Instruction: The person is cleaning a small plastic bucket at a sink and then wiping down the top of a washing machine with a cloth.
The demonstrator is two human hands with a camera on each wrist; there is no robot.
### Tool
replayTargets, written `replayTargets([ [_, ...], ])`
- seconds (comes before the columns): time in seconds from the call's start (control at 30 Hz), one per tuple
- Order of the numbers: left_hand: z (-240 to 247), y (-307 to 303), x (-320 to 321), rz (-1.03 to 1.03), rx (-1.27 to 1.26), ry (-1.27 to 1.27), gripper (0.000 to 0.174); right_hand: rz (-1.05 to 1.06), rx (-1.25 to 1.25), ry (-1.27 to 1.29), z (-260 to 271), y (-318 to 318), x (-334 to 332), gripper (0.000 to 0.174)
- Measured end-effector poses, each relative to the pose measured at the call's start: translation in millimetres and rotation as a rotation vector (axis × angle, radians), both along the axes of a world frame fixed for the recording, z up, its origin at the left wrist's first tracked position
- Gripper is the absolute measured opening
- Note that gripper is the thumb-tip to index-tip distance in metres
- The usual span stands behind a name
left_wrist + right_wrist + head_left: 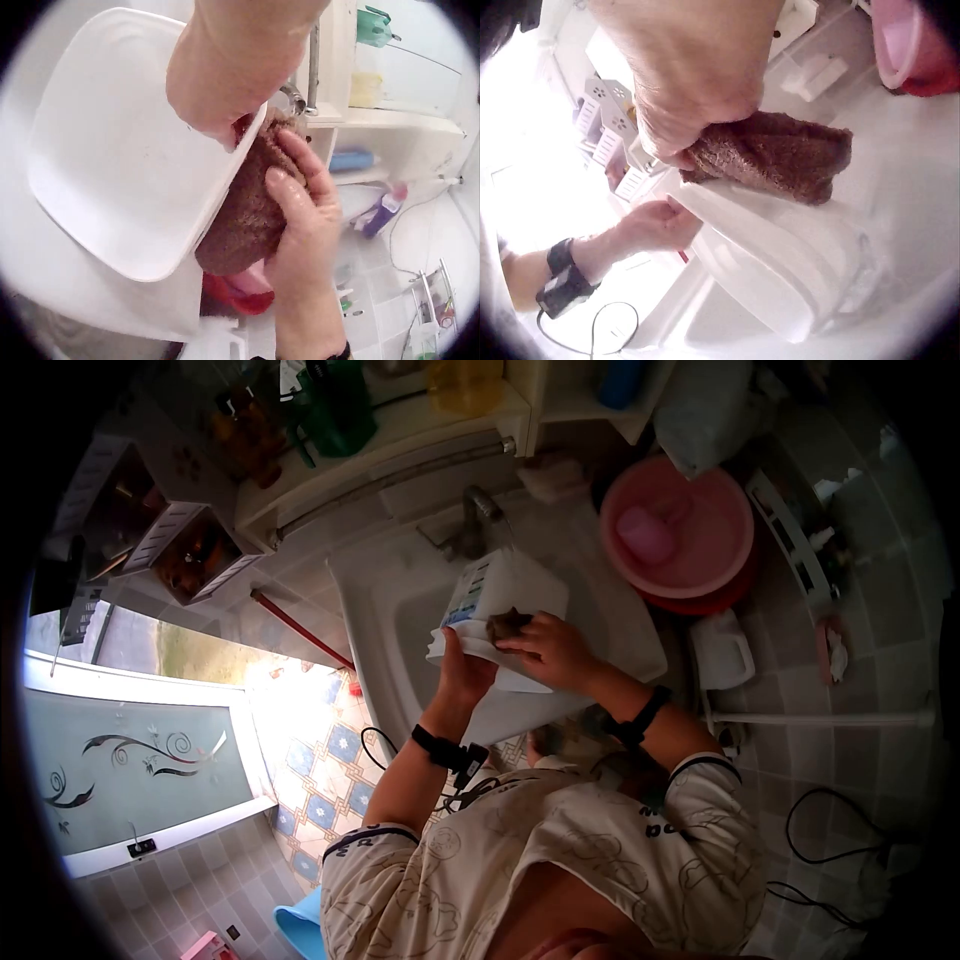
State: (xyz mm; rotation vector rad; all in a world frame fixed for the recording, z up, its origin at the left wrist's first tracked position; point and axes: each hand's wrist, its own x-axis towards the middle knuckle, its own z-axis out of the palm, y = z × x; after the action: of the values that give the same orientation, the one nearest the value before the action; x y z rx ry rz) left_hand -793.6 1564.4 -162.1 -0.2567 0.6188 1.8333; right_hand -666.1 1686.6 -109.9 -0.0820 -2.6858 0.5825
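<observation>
Tilted over the white sink [385,630] is a white plastic bin [520,590], its smooth hollow inside facing the left wrist view [142,142]. My left hand [468,670] grips the bin by its rim. My right hand [560,650] holds a bunched brown cloth [508,625]. In the right wrist view the cloth [772,154] lies along the outer side of the bin [757,255], just under the rim. Thumb and fingers of the right hand [304,225] pinch the cloth in the left wrist view.
A metal faucet [470,525] rises at the sink's back. To the right stands a pink basin [735,510] with a pink dipper [645,535] inside. A shelf [400,440] with bottles and jugs runs above the sink. A red stick [300,628] leans at the left.
</observation>
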Motion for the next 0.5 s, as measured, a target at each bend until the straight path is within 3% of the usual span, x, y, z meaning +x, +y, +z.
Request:
replayTargets([
  [0.1,-7,0,-3,0.016,0.067,-0.060,0.066,0.046,-0.107,0.031,1,-2,-9,0.031],
  [0.2,-14,-1,-4,0.014,0.060,-0.044,0.066,0.042,0.060,0.093,-5,-5,-3,0.031],
  [0.3,-20,4,-1,0.033,0.051,-0.047,0.065,0.014,0.183,-0.053,-9,2,10,0.029],
  [0.5,-22,-15,-13,0.101,-0.006,-0.149,0.059,-0.133,0.196,0.061,-77,21,46,0.027],
])
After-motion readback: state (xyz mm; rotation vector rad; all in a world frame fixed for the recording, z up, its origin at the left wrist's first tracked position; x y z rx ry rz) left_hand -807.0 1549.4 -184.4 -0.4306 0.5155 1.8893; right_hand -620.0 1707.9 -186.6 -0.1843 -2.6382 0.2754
